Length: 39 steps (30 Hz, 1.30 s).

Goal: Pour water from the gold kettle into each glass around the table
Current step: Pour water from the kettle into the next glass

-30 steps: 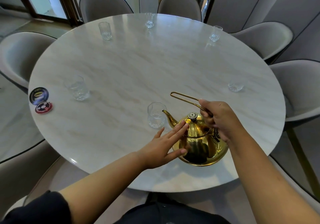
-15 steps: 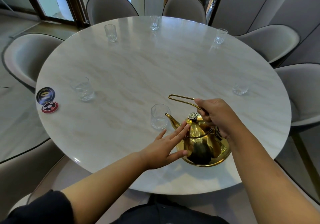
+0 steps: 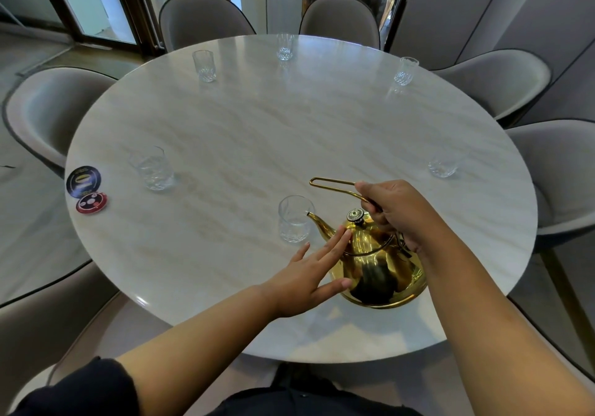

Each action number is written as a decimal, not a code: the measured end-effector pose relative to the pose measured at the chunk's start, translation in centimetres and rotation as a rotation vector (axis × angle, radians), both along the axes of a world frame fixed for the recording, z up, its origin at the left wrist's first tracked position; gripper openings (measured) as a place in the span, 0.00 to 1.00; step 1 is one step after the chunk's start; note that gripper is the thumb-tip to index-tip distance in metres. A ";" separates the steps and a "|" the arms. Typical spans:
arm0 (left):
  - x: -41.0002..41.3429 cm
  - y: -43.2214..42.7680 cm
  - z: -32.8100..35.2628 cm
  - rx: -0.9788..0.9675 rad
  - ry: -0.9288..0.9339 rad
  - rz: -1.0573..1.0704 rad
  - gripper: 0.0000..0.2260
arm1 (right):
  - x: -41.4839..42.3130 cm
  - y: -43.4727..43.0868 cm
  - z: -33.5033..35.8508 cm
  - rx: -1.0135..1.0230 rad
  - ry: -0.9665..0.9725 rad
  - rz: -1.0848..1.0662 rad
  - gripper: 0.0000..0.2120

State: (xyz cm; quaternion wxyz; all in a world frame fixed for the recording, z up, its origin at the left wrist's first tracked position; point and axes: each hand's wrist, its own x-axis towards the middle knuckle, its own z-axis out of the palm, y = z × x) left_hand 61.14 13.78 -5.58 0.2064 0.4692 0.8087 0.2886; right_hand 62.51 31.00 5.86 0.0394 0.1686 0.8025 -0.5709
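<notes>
The gold kettle (image 3: 380, 267) sits near the front edge of the round marble table (image 3: 257, 132). My right hand (image 3: 399, 213) grips its thin wire handle. My left hand (image 3: 309, 270) rests flat against the kettle's left side, fingers straight. The spout tip sits at the rim of the nearest glass (image 3: 294, 219), which looks empty. Other glasses stand around the rim: front left (image 3: 151, 167), right (image 3: 444, 164), far left (image 3: 203, 65), far middle (image 3: 285, 47), far right (image 3: 405, 70).
Two round coasters, a black one (image 3: 83, 181) and a red one (image 3: 91, 202), lie at the table's left edge. Grey upholstered chairs (image 3: 48, 110) ring the table. A glass door (image 3: 93, 0) lies beyond on the left.
The kettle has shifted slightly left toward the nearest glass, so its spout tip now meets the rim. Both hands keep their hold. The camera has tilted a little.
</notes>
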 end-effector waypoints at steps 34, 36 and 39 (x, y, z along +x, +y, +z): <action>0.2 0.1 0.7 -0.032 -0.026 0.019 0.31 | -0.5 -0.3 0.8 0.080 -0.033 0.062 0.23; 0.2 0.0 0.8 -0.029 -0.028 0.020 0.31 | -0.5 -0.4 0.9 0.078 -0.032 0.062 0.23; 0.1 0.0 0.8 -0.033 -0.029 0.025 0.31 | -0.6 -0.4 0.9 0.086 -0.034 0.065 0.23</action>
